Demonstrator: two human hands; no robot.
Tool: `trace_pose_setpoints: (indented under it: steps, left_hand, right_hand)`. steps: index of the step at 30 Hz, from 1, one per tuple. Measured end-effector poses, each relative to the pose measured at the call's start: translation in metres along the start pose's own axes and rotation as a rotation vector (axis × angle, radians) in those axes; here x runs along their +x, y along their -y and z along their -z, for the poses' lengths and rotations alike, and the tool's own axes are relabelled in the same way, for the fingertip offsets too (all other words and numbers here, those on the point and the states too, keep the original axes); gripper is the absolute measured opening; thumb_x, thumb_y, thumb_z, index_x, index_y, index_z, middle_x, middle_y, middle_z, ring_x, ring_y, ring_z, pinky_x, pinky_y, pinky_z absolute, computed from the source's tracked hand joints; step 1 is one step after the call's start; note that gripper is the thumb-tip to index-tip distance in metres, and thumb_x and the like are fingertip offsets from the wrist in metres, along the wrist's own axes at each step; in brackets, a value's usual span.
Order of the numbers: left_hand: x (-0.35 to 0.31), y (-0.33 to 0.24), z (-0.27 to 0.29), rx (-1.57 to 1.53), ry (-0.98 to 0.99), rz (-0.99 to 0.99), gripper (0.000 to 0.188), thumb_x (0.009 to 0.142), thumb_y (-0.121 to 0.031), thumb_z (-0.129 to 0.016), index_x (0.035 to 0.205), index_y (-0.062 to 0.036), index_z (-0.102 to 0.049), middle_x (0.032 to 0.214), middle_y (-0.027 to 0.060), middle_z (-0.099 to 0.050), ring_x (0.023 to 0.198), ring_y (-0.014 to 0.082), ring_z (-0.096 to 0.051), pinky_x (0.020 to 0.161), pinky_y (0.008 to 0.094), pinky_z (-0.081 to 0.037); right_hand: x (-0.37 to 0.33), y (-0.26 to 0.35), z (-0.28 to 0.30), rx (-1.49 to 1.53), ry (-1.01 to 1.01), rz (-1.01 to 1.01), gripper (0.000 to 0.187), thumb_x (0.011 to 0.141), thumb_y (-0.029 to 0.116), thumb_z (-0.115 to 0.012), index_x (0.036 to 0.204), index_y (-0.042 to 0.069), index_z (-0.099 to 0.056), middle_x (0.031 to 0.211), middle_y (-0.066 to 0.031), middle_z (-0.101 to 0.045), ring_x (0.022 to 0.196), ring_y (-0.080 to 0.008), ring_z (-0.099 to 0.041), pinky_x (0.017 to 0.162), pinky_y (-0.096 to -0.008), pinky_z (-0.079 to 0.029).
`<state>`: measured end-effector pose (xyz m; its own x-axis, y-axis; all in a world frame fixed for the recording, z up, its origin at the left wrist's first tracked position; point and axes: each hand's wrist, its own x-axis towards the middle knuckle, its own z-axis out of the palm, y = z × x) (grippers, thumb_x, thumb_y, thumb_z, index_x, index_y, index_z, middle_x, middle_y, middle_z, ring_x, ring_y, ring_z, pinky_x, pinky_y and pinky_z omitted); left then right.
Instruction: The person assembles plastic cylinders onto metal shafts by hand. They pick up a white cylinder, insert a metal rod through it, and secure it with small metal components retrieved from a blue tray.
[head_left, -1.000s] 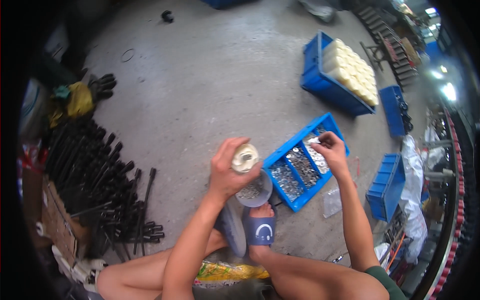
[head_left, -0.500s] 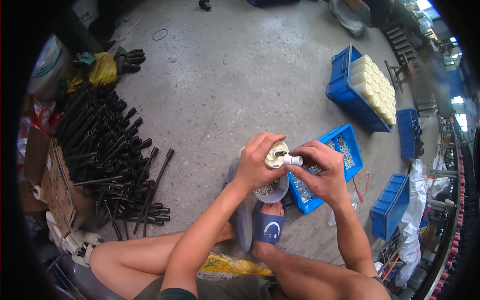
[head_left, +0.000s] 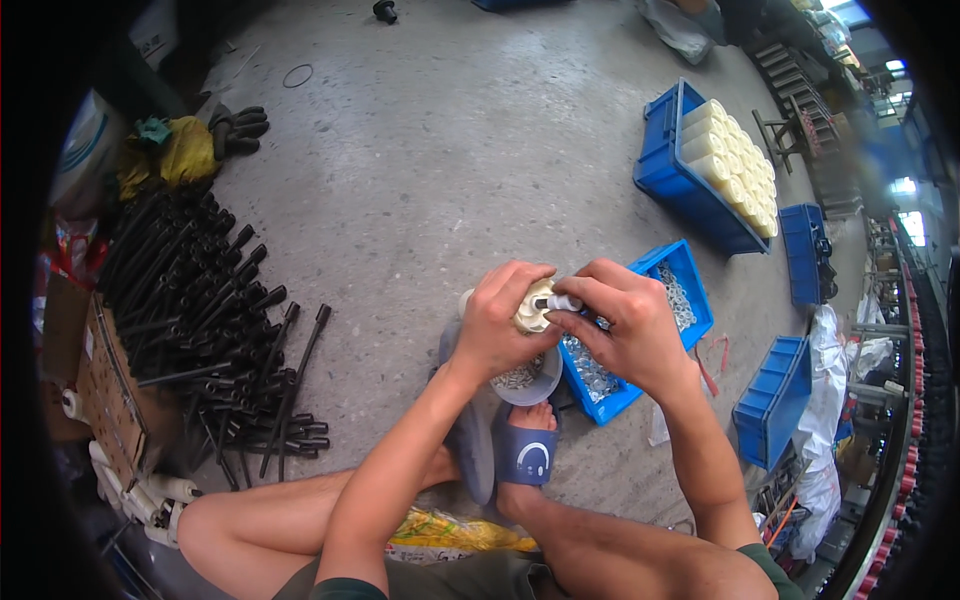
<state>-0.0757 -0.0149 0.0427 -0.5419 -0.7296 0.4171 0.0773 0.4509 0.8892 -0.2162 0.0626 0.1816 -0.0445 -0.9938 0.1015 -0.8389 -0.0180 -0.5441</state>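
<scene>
My left hand (head_left: 496,325) is wrapped round a cream plastic cylinder (head_left: 529,312), whose ribbed end faces to the right. A dark pin sticks out of the middle of that end. Pinched between the thumb and fingers of my right hand (head_left: 627,318) is a small white sleeve (head_left: 567,303), lined up with the pin and right against it. Whether the pin enters the sleeve I cannot tell. Below my hands stands a translucent bowl (head_left: 545,388) of small metal parts, partly hidden by my left hand. Behind my right hand lies a blue divided tray (head_left: 628,405) of washers and small metal pieces.
At the right a blue crate (head_left: 660,180) holds several upright cream cylinders (head_left: 735,170). An empty-looking blue crate (head_left: 775,400) is nearer. Black rods (head_left: 200,310) are heaped at the left beside a cardboard box (head_left: 120,400). My sandalled foot (head_left: 530,450) is below the bowl.
My right hand has brought the white sleeve in line with the cylinder's pin; before, it was held across it. The whole view has shifted slightly.
</scene>
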Motion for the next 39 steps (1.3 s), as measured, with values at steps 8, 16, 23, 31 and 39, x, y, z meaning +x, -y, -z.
trace_pose_setpoints:
  steps: [8,16,23,31,39]
  left_hand:
    - [0.003,0.001,0.005,-0.016,-0.037,-0.004,0.052,0.071,-0.019,-0.089,0.119,-0.0088,-0.070,0.108,0.0125,-0.071,0.097,0.0344,-0.071,0.085,0.0444,-0.055]
    - [-0.010,-0.004,0.010,-0.084,-0.062,0.021,0.032,0.077,-0.008,-0.081,0.108,-0.0066,-0.076,0.118,0.0136,-0.070,0.107,0.0326,-0.069,0.093,0.0434,-0.049]
    - [-0.007,-0.008,0.015,-0.200,0.017,0.130,0.030,0.078,-0.004,-0.077,0.109,-0.0042,-0.076,0.118,0.0159,-0.070,0.108,0.0354,-0.069,0.092,0.0429,-0.053]
    - [0.003,-0.026,0.024,-0.208,-0.038,0.144,0.040,0.078,0.007,-0.072,0.117,-0.0009,-0.069,0.127,0.0156,-0.070,0.117,0.0268,-0.069,0.097,0.0369,-0.055]
    - [0.002,-0.020,0.021,-0.191,-0.039,0.126,0.031,0.085,0.006,-0.074,0.115,0.0013,-0.069,0.128,0.0161,-0.071,0.115,0.0248,-0.071,0.095,0.0350,-0.055]
  right_hand:
    - [0.004,0.005,-0.007,-0.039,-0.004,-0.062,0.025,0.083,0.005,-0.081,0.107,0.008,-0.075,0.089,-0.0108,-0.067,0.078,-0.0332,-0.069,0.066,-0.0415,-0.055]
    - [0.003,0.000,-0.012,0.026,-0.054,0.031,0.029,0.079,0.011,-0.086,0.106,0.009,-0.075,0.086,-0.0088,-0.067,0.075,-0.0302,-0.068,0.064,-0.0413,-0.054]
    - [0.012,-0.002,-0.003,-0.125,0.019,0.088,0.027,0.077,0.017,-0.088,0.100,0.011,-0.075,0.079,-0.0085,-0.060,0.071,-0.0306,-0.064,0.061,-0.0432,-0.051]
    - [0.018,0.003,-0.016,-0.054,-0.025,0.000,0.025,0.082,0.020,-0.084,0.097,0.010,-0.069,0.081,-0.0099,-0.064,0.077,-0.0342,-0.068,0.065,-0.0443,-0.053]
    - [0.025,-0.011,-0.005,-0.045,0.035,0.154,0.024,0.084,0.018,-0.086,0.103,0.009,-0.074,0.081,-0.0089,-0.068,0.071,-0.0286,-0.068,0.062,-0.0379,-0.054]
